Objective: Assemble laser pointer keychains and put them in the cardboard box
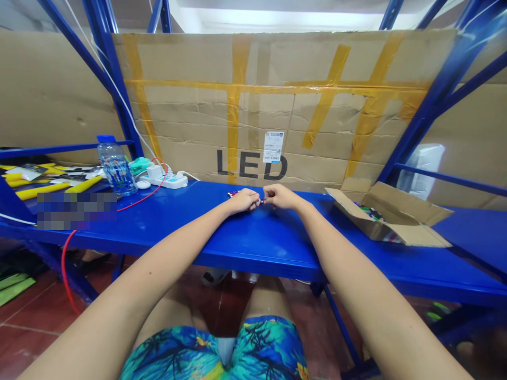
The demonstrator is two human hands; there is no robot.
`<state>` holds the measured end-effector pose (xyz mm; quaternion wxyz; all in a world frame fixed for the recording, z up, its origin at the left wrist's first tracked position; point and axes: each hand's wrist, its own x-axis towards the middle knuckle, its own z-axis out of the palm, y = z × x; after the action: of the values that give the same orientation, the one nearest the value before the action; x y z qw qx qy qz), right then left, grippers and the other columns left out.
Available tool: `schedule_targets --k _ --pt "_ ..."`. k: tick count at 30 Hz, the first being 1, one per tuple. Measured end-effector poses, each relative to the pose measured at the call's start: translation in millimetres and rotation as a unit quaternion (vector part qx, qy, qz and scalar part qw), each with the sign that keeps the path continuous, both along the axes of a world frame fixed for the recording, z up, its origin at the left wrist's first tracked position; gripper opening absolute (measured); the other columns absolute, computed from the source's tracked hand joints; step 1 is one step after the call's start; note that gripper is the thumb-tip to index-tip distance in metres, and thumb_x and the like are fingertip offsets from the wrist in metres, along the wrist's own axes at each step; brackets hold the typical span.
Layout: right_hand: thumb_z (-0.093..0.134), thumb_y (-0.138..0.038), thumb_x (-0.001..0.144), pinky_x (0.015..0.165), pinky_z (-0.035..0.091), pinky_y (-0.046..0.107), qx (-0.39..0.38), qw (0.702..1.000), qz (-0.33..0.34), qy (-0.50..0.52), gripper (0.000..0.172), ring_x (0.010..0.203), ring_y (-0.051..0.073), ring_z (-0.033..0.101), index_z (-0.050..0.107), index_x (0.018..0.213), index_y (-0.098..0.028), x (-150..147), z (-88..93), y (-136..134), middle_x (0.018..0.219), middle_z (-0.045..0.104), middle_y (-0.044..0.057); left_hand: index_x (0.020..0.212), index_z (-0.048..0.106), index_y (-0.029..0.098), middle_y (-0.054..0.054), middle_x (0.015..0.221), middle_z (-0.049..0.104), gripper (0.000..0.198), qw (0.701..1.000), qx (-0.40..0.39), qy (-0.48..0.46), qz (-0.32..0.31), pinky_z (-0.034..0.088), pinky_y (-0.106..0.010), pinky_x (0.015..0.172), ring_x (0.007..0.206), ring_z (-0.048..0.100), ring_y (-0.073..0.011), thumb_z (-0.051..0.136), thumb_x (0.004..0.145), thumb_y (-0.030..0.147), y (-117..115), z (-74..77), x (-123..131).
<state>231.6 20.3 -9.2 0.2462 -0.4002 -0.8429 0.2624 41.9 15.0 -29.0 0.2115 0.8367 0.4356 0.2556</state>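
Above the middle of the blue table, my left hand [243, 201] and my right hand [280, 197] are close together with bent fingers. From the far side of my left hand sticks out a slender, dark reddish patterned piece [231, 195]. Between the two hands shows a small dark red and white piece [262, 201], pinched by my right fingertips. Whether both pieces belong to one object, I cannot tell; my fingers cover most of it. To the right stands an open cardboard box [348, 214] with small green, blue and dark items [371, 212] inside.
On the left of the blue table [158, 221] are a water bottle [115, 168], a white power strip [171, 180] and a red cable [144, 197]. Yellow-handled items [43, 190] lie further left. A large cardboard sheet [190, 126] stands behind, between blue shelf posts [423, 126].
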Motion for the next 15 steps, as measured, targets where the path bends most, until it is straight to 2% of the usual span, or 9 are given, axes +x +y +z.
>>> schedule_targets --k 4,7,9,12,15 --pt "0.062 -0.013 0.076 0.047 0.041 0.02 -0.035 0.997 -0.045 -0.046 0.021 0.047 0.01 0.052 0.044 0.068 -0.02 4 1.9 -3 0.051 0.05 -0.007 0.075 0.062 0.017 -0.004 0.073 0.067 0.027 0.997 0.061 0.044 -0.012 0.046 -0.029 0.069 0.07 0.061 -0.0172 0.046 0.092 0.032 -8 1.9 -4" --pt "0.064 -0.011 0.077 0.047 0.041 0.02 -0.046 0.994 -0.07 -0.072 0.023 0.046 0.01 0.053 0.045 0.069 -0.02 6 2.0 -4 0.051 0.053 -0.006 0.083 0.066 0.019 -0.006 0.088 0.071 0.018 0.989 0.111 0.099 -0.015 0.046 -0.033 0.077 0.086 0.064 -0.0233 0.054 0.088 0.03 -16 4.9 -9" --pt "0.065 -0.01 0.077 0.046 0.041 0.02 -0.047 0.993 -0.076 -0.081 0.024 0.044 0.01 0.052 0.045 0.069 -0.02 7 1.7 -4 0.051 0.054 -0.006 0.09 0.069 0.021 -0.008 0.096 0.072 0.017 0.969 0.166 0.182 -0.014 0.046 -0.034 0.079 0.093 0.065 -0.0259 0.054 0.088 0.028 -20 7.3 -10" --pt "0.066 -0.009 0.077 0.045 0.04 0.02 -0.044 0.992 -0.077 -0.088 0.025 0.043 0.01 0.053 0.045 0.069 -0.02 5 1.1 -3 0.049 0.053 -0.006 0.095 0.071 0.023 -0.008 0.105 0.071 0.02 0.919 0.248 0.304 -0.022 0.045 -0.033 0.079 0.1 0.065 -0.0256 0.051 0.09 0.023 -22 10.7 -6" --pt "0.064 -0.008 0.078 0.045 0.04 0.02 -0.046 0.992 -0.075 -0.093 0.024 0.044 0.01 0.054 0.046 0.068 -0.02 4 0.6 -3 0.048 0.054 -0.006 0.092 0.072 0.021 -0.01 0.104 0.071 0.021 0.895 0.285 0.339 -0.051 0.044 -0.035 0.083 0.102 0.062 -0.0262 0.051 0.089 0.017 -17 13.0 0"
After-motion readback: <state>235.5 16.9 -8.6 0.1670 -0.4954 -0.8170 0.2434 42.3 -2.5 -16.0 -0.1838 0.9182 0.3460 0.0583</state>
